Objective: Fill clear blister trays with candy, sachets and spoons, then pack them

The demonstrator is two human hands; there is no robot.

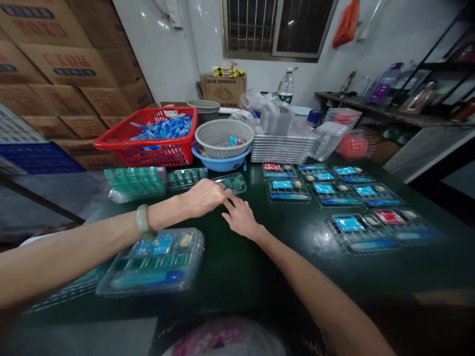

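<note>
Over the middle of the dark green table (256, 277), my two hands meet at the fingertips. My left hand (206, 198), with a pale bangle on the wrist, is closed; whatever its fingers hold is hidden. My right hand (240, 216) has its fingers stretched out and apart, their tips close to the left fingers. Just behind both hands lies a clear plastic strip tray (237, 183) with dark green pieces, partly covered by the left hand. Below my left forearm sits a clear blister pack (195, 247) containing a blue packet, green pieces and a blue pen.
Filled packs (289, 190) cover the right side. Stacked green trays (135, 183) stand at left. Behind are a red basket (148, 155) of blue pens, a grey colander (213, 131) on a blue basin (222, 163), and stacked clear trays (282, 148). Cartons (70, 64) rise at left.
</note>
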